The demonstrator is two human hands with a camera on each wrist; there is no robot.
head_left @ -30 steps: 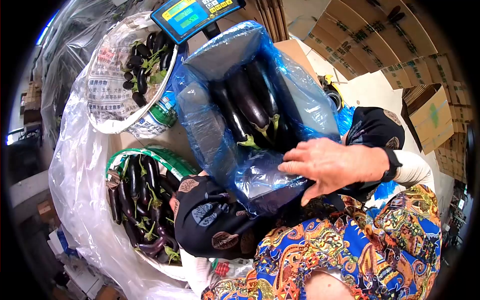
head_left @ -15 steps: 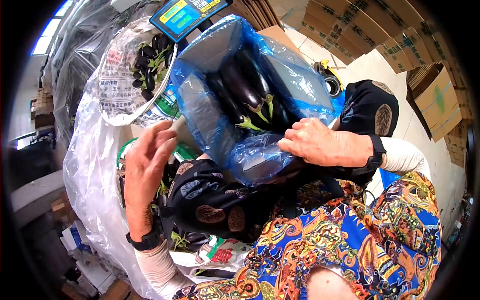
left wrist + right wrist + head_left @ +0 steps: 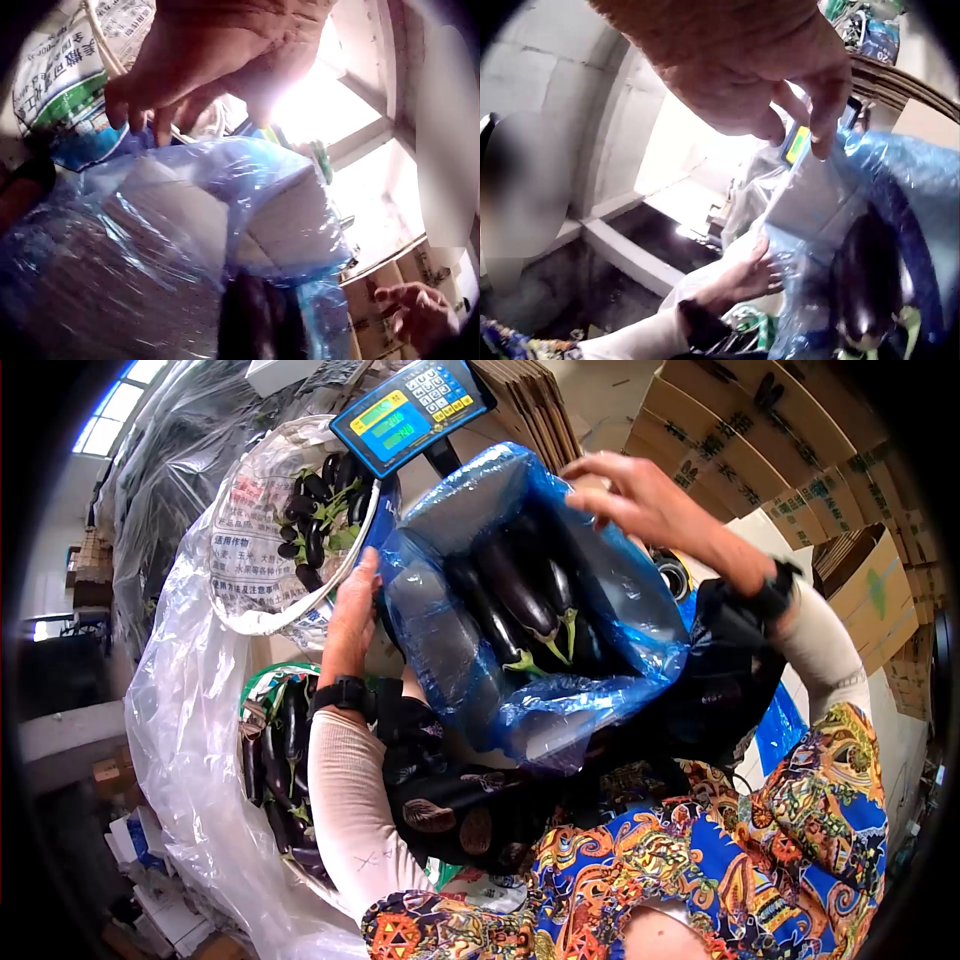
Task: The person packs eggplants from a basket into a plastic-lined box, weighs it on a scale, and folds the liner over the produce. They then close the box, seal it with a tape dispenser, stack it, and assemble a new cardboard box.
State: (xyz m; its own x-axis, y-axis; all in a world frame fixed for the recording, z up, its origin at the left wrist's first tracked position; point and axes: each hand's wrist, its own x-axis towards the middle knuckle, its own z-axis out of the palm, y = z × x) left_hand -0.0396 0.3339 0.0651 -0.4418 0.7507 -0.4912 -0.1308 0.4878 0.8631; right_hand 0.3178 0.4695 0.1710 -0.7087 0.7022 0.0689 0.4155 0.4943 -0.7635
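Note:
A box lined with a blue plastic bag [image 3: 440, 650] sits between the person's knees. Several long, dark eggplants [image 3: 515, 585] lie in it, green stems toward the person. The left hand [image 3: 352, 615] is by the box's left side; in the left wrist view its fingers [image 3: 161, 124] hang loosely bent at the bag's edge. Over the far right corner hovers the right hand [image 3: 645, 505], fingers spread and slightly bent, gripping nothing visible. In the right wrist view its fingertips [image 3: 821, 142] come close to the bag's upper edge.
Left of the box stand a white woven sack [image 3: 235, 560] of small eggplants and a basket of eggplants [image 3: 290, 750]. A scale display [image 3: 410, 420] rises behind the box. Flattened cardboard [image 3: 760, 430] is stacked at the back right. Clear plastic sheeting [image 3: 190, 730] drapes along the left.
The left hand came into view and reached forward to the box's left side. The right hand left the bag's near edge and moved to the far right corner. The bag's near edge now lies lower.

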